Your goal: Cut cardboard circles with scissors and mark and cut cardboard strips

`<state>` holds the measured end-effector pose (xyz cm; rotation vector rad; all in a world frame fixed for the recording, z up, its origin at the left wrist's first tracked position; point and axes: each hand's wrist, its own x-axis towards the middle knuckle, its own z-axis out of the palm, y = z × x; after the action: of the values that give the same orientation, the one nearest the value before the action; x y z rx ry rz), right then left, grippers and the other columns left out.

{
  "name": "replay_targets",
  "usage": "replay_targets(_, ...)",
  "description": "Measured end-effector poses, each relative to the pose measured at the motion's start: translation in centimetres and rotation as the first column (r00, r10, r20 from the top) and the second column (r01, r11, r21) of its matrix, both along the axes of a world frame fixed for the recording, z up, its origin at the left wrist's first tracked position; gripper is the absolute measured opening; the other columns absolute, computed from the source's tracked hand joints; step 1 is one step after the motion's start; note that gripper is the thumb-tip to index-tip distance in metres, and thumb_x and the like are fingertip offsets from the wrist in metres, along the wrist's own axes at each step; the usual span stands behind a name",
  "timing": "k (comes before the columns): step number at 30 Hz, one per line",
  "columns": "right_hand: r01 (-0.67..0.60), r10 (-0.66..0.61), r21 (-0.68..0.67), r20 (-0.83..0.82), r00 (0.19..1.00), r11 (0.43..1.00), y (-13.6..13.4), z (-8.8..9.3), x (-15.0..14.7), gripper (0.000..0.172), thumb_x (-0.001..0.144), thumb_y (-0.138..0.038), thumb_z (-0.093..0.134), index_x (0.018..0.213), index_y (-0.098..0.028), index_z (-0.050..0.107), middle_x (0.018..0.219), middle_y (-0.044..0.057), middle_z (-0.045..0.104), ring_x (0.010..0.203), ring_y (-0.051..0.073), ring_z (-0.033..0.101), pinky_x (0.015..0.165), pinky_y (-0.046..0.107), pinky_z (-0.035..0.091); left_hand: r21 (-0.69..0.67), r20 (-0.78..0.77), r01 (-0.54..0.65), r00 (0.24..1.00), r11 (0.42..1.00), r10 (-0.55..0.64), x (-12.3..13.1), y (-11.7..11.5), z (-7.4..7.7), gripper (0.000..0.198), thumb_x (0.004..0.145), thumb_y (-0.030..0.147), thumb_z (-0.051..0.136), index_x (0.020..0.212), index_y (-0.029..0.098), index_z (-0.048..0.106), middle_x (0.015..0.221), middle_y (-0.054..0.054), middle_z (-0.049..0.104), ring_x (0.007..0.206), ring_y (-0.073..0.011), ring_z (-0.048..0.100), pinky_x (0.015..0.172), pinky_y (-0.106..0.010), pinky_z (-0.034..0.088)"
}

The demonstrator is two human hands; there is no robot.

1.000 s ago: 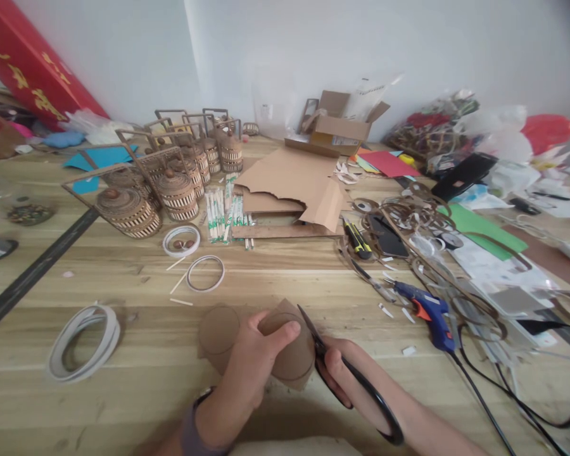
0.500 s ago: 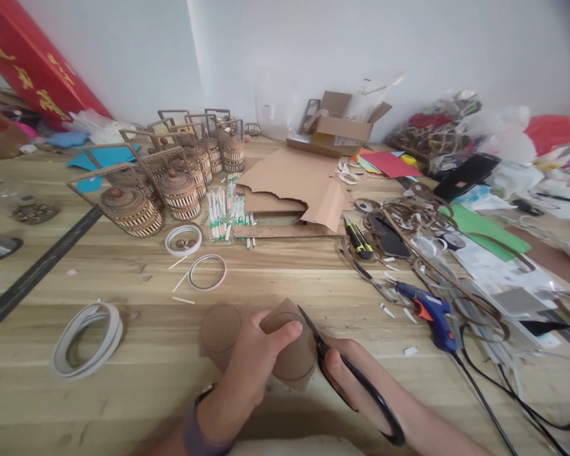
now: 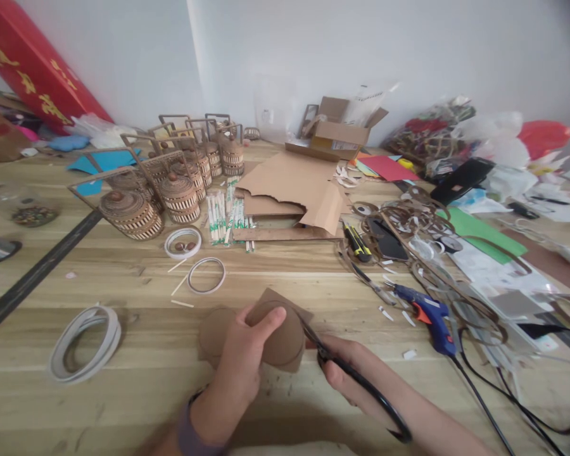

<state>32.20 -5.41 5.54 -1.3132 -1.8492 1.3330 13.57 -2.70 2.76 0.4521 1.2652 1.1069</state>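
Note:
A brown piece of cardboard (image 3: 285, 332) with circles drawn on it is gripped by my left hand (image 3: 247, 351), thumb on top and fingers out of sight beneath. Its left part, with a second circle, shows beyond my knuckles. My right hand (image 3: 346, 364) is wrapped around the black handles of a pair of scissors (image 3: 361, 380). The blades meet the cardboard's right side along the drawn curve, and a cut strip stands away at the upper right. A band circles my left wrist.
Rolls of white tape (image 3: 85, 342) lie to the left. Small lidded woven baskets (image 3: 133, 212) stand behind, beside wrapped chopsticks (image 3: 223, 212) and a torn cardboard sheet (image 3: 289, 177). On the right are a blue glue gun (image 3: 430, 316) with its cord, a yellow-black cutter (image 3: 357, 242) and tangled brown strips (image 3: 418, 212).
The scissors have cut further into the cardboard's right side, and a strip now parts from the circle. My left hand has shifted slightly left and turned the cardboard.

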Motion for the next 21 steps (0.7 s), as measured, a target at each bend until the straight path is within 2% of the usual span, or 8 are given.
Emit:
replay_targets(3, 0.056, -0.049, -0.102, 0.069, 0.996, 0.993, -0.2, 0.6, 1.4, 0.062, 0.088, -0.076, 0.052, 0.099, -0.019, 0.074, 0.062, 0.0, 0.055, 0.054, 0.016, 0.05, 0.049, 0.026, 0.044, -0.011, 0.017, -0.083, 0.996, 0.996, 0.083, -0.2, 0.3, 0.0, 0.051, 0.048, 0.043, 0.093, 0.089, 0.017, 0.076, 0.088, -0.008, 0.081, 0.086, -0.0284, 0.074, 0.078, -0.035, 0.054)
replay_targets(6, 0.189, -0.178, -0.195, 0.075, 0.981, 0.962, 0.1, 0.2, 2.2, 0.051, 0.086, -0.068, 0.06, 0.097, -0.019, 0.069, 0.062, -0.002, 0.054, 0.051, 0.014, 0.05, 0.047, 0.025, 0.044, -0.015, 0.054, -0.048, 0.997, 0.999, 0.049, -0.1, 0.3, -0.2, 0.051, 0.047, 0.042, 0.095, 0.088, 0.017, 0.077, 0.089, -0.009, 0.081, 0.087, -0.0278, 0.073, 0.078, -0.034, 0.054)
replay_targets(8, 0.302, -0.301, -0.103, 0.022, 0.953, 0.948, 0.6, -0.8, 1.8, 0.044, 0.081, -0.061, 0.068, 0.098, -0.021, 0.064, 0.072, 0.001, 0.061, 0.059, 0.016, 0.057, 0.054, 0.027, 0.05, -0.005, 0.099, -0.001, 0.995, 1.0, 0.002, 0.1, 0.1, -0.3, 0.051, 0.047, 0.043, 0.096, 0.086, 0.016, 0.078, 0.087, -0.008, 0.081, 0.083, -0.0255, 0.073, 0.076, -0.032, 0.053)
replay_targets(10, 0.376, -0.374, 0.031, -0.056, 0.926, 0.926, 1.3, -2.1, 0.8, 0.039, 0.076, -0.052, 0.072, 0.098, -0.023, 0.061, 0.082, 0.003, 0.066, 0.066, 0.017, 0.061, 0.062, 0.029, 0.054, -0.008, 0.14, 0.018, 0.99, 1.0, -0.016, 0.4, -0.1, -0.2, 0.051, 0.043, 0.042, 0.097, 0.083, 0.015, 0.078, 0.082, -0.007, 0.081, 0.076, -0.0221, 0.071, 0.074, -0.03, 0.053)
replay_targets(12, 0.395, -0.387, 0.081, -0.103, 0.916, 0.915, 1.9, -3.1, -0.3, 0.035, 0.074, -0.047, 0.071, 0.098, -0.024, 0.059, 0.08, 0.001, 0.065, 0.065, 0.016, 0.06, 0.063, 0.029, 0.054, -0.032, 0.176, 0.026, 0.984, 0.999, -0.02, 0.6, -0.2, -0.1, 0.052, 0.039, 0.039, 0.099, 0.081, 0.015, 0.078, 0.077, -0.005, 0.08, 0.071, -0.0191, 0.069, 0.07, -0.028, 0.053)
replay_targets(14, 0.386, -0.379, 0.048, -0.115, 0.918, 0.921, 2.5, -3.6, -1.2, 0.032, 0.074, -0.042, 0.069, 0.096, -0.023, 0.057, 0.07, -0.003, 0.06, 0.059, 0.014, 0.056, 0.059, 0.027, 0.051, -0.05, 0.204, 0.05, 0.978, 0.997, -0.039, 0.7, -0.3, 0.1, 0.053, 0.037, 0.038, 0.099, 0.08, 0.015, 0.078, 0.073, -0.004, 0.078, 0.067, -0.0169, 0.068, 0.067, -0.026, 0.052)
replay_targets(17, 0.341, -0.342, -0.025, -0.128, 0.931, 0.94, 3.3, -3.2, -1.8, 0.031, 0.073, -0.039, 0.07, 0.095, -0.023, 0.054, 0.065, -0.006, 0.054, 0.058, 0.013, 0.053, 0.057, 0.026, 0.047, -0.065, 0.253, 0.126, 0.962, 0.99, -0.106, 0.7, -0.3, 0.1, 0.052, 0.038, 0.038, 0.099, 0.079, 0.015, 0.077, 0.071, -0.003, 0.077, 0.066, -0.0158, 0.067, 0.067, -0.025, 0.051)
replay_targets(21, 0.308, -0.311, -0.042, -0.165, 0.936, 0.95, 3.9, -2.4, -1.1, 0.04, 0.075, -0.048, 0.073, 0.101, -0.023, 0.055, 0.075, -0.002, 0.06, 0.068, 0.016, 0.059, 0.065, 0.029, 0.051, -0.049, 0.263, 0.161, 0.954, 0.986, -0.143, 0.5, -0.2, 0.1, 0.047, 0.04, 0.039, 0.098, 0.076, 0.017, 0.077, 0.071, -0.001, 0.076, 0.066, -0.0159, 0.068, 0.067, -0.025, 0.051)
